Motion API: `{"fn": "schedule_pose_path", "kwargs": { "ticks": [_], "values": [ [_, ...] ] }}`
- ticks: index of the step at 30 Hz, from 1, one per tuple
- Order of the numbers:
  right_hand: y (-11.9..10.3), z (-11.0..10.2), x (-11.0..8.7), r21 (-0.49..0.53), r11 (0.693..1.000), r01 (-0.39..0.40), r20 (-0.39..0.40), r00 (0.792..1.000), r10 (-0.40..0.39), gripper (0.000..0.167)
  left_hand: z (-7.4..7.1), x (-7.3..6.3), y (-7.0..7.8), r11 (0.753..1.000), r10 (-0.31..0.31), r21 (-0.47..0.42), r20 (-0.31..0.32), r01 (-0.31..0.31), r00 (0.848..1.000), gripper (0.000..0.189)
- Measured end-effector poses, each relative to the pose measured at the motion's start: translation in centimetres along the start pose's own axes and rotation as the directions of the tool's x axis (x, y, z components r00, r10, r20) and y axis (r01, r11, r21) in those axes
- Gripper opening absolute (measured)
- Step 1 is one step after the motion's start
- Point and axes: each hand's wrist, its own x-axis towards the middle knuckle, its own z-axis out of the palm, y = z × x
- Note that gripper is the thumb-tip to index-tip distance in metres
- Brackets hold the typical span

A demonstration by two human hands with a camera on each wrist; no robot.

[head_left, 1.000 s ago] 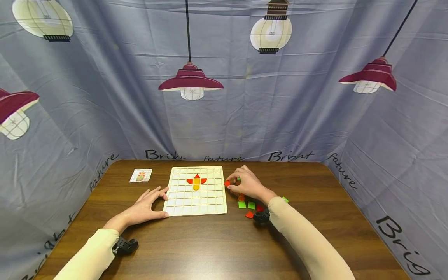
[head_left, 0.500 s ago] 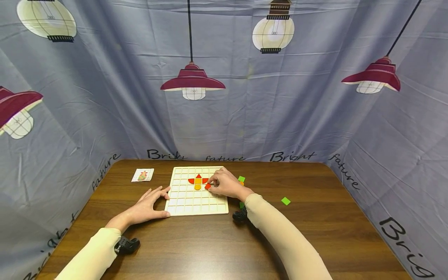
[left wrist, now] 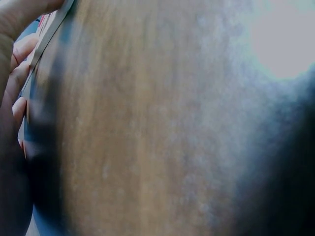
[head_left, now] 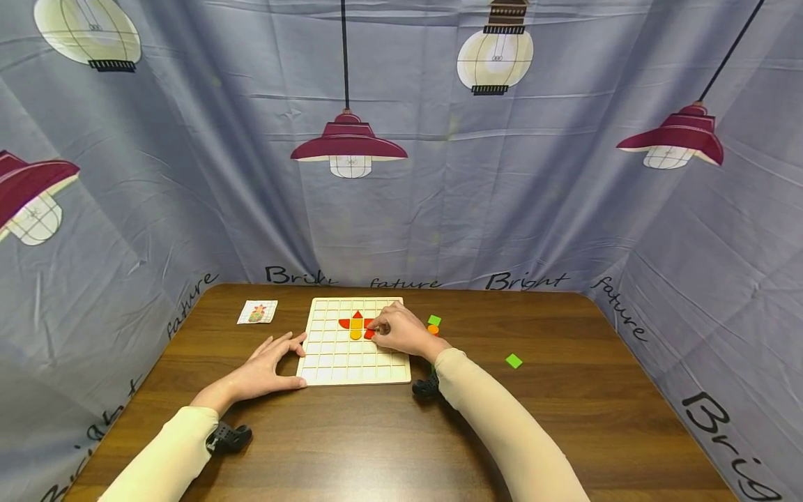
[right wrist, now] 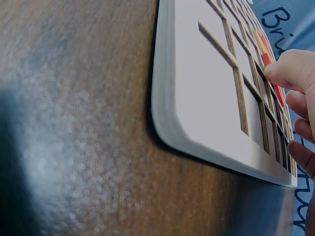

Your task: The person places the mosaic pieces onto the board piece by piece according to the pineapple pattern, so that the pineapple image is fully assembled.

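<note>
Right hand (head_left: 403, 330) has lowered its pinched flat red piece (head_left: 369, 335) to the cream gridded board (head_left: 339, 363) beneath, seemingly seating it; left hand (head_left: 265, 369) spread.

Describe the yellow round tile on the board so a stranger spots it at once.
On the wooden table lies a pale grid board touched by the left hand. Toward its far side, a red triangle tops a yellow square, and just below that is the yellow round tile. Its circular outline sets it apart from the square and the red tile the right hand pinches.
</note>
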Motion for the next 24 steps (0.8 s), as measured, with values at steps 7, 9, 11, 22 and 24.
{"fn": "schedule_pose_path", "kwargs": {
  "ticks": [7, 9, 11, 22, 24],
  "values": [
    [0.15, 0.16, -0.05, -0.006, 1.000, -0.007, -0.010, 1.000, 0.007, 0.019, 0.04, 0.03, 0.09, 1.000, -0.002, 0.014, 0.002, 0.002, 1.000, 0.050],
    [0.19, 0.22, -0.06, -0.007, 1.000, -0.003, -0.021, 1.000, 0.003, 0.018, 0.03, 0.03, 0.15, 1.000, 0.000, 0.016, 0.001, 0.000, 1.000, 0.050],
    [0.21, 0.31, -0.06, -0.006, 1.000, -0.002, -0.034, 0.999, 0.001, 0.016, 0.03, 0.02, 0.20, 1.000, 0.000, 0.018, -0.001, 0.000, 1.000, 0.050],
    [0.17, 0.73, -0.12, 0.005, 0.998, -0.063, -0.076, 0.995, 0.063, 0.011, 0.07, 0.03, 0.20, 1.000, 0.000, 0.017, -0.001, 0.000, 1.000, 0.049],
    [0.14, 0.76, -0.17, 0.001, 0.998, -0.068, -0.080, 0.994, 0.068, 0.011, 0.07, 0.04, 0.21, 1.000, -0.001, 0.016, 0.000, 0.001, 1.000, 0.049]
  ]
}}
